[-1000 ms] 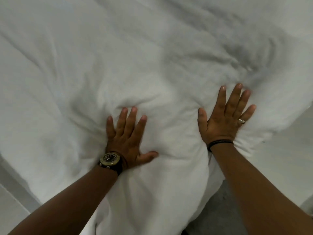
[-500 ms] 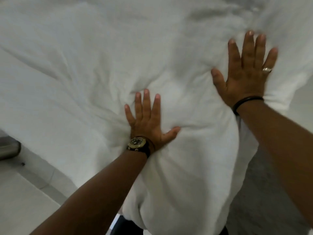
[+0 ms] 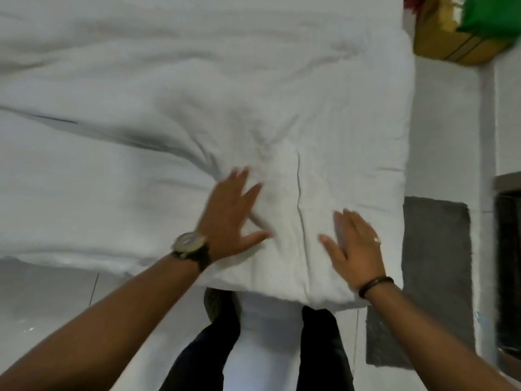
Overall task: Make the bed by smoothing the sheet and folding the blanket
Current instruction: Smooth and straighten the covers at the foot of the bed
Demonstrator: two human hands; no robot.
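Blanket (image 3: 282, 122) was the landmark: white and rumpled, it lay spread over the bed, its near corner hanging past the edge just in front of your dark-trousered legs (image 3: 321, 348). You had your left hand (image 3: 231, 221) flat on its near part, fingers straight and spread, thumb out to the side, a watch (image 3: 191, 245) on that wrist. Your right hand (image 3: 355, 249) rested palm down beside it, closer to the blanket's near right corner, fingers straight and close together as far as the blur showed, a ring (image 3: 377, 240) on one finger and a dark band (image 3: 375, 286) at the wrist. A seam (image 3: 299, 198) ran between your hands. Right of the blanket lay a grey mat (image 3: 437, 263) on the floor; beyond its far right corner sat a yellow and green object (image 3: 462, 32).
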